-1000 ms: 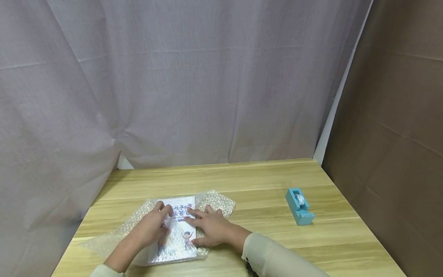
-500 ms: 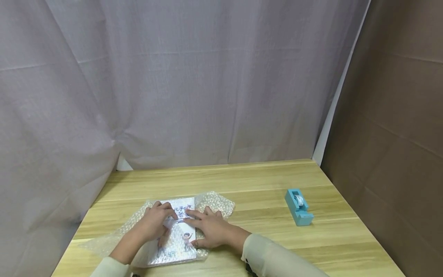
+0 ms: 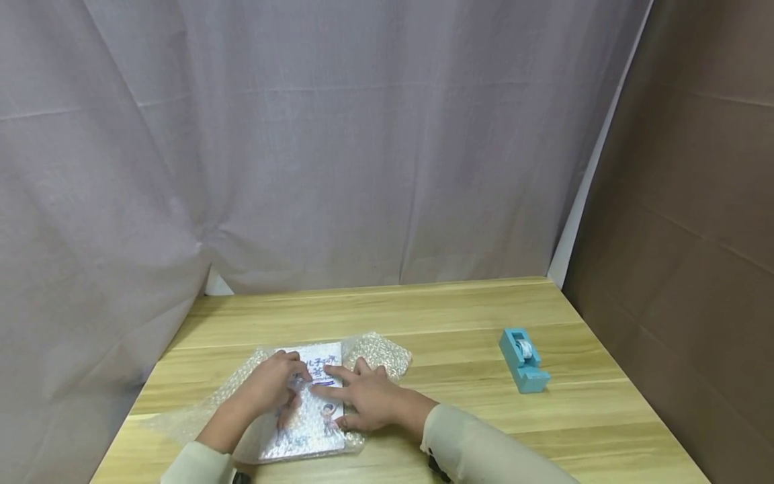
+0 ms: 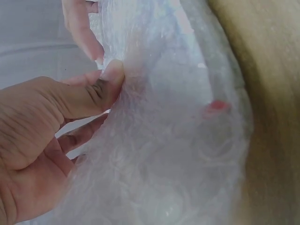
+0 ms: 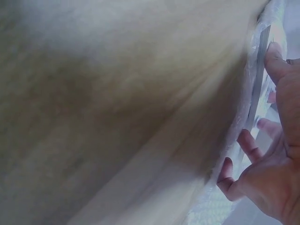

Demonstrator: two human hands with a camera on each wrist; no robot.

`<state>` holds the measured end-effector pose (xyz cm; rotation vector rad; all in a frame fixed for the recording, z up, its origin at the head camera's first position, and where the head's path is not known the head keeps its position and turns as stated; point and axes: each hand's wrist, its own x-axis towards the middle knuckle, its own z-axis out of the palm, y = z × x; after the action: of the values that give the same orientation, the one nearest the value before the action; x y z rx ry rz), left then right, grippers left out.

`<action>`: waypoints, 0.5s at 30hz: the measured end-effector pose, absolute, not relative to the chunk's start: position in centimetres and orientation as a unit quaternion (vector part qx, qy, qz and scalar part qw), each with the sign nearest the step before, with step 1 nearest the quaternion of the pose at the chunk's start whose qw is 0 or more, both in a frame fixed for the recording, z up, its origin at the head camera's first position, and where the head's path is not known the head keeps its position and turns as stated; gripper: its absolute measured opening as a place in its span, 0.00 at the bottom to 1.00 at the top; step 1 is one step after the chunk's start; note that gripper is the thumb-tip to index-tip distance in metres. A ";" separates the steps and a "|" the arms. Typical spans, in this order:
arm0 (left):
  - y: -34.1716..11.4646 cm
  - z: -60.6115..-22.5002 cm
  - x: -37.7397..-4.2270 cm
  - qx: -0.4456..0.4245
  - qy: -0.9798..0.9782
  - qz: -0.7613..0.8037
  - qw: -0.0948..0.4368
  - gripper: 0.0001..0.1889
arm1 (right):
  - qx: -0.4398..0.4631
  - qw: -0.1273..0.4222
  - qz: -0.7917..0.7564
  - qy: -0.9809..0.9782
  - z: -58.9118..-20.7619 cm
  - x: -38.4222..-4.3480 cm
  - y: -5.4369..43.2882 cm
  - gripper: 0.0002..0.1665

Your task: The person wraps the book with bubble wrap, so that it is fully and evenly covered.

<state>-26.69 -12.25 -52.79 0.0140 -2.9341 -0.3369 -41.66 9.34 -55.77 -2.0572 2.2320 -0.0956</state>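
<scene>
A book (image 3: 326,440) with a white cover, blue lettering and small drawn figures lies on a sheet of bubble wrap (image 3: 381,353). One side of the sheet is folded over the left part of the cover. My left hand (image 3: 272,386) pinches the edge of this flap over the cover; in the left wrist view, the thumb (image 4: 112,75) presses the bubble wrap from one side. My right hand (image 3: 371,400) rests on the book's right side with fingers spread. In the right wrist view, its fingers (image 5: 251,145) lie along the book's edge.
A blue tape dispenser (image 3: 523,363) with a roll of tape stands on the right of the wooden table (image 3: 459,430). A grey curtain (image 3: 314,148) hangs behind the table, and a brown one (image 3: 683,235) hangs at the right.
My left hand has shifted slightly right across the cover, drawing the flap along. The right hand stays in place, its index finger now reaching a little further left.
</scene>
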 end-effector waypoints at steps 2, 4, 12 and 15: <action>-12.3 -52.8 -26.8 0.005 -0.989 -0.115 0.091 0.20 | -0.681 0.051 -0.022 0.730 -55.6 -41.6 9.4 0.46; -12.2 -52.7 -26.8 0.003 -0.989 -0.115 0.087 0.21 | -0.685 0.053 -0.011 0.726 -55.5 -41.4 9.4 0.43; -12.1 -52.5 -26.6 0.005 -0.990 -0.111 0.084 0.24 | -0.689 0.065 0.015 0.721 -55.1 -41.1 9.0 0.37; -12.2 -52.5 -26.5 0.001 -0.991 -0.109 0.081 0.20 | -0.685 0.076 0.003 0.725 -55.3 -41.2 8.9 0.33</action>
<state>-26.54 -12.23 -52.55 0.0040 -2.9611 -0.3252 -41.17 8.92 -55.33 -2.0529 2.1725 0.0099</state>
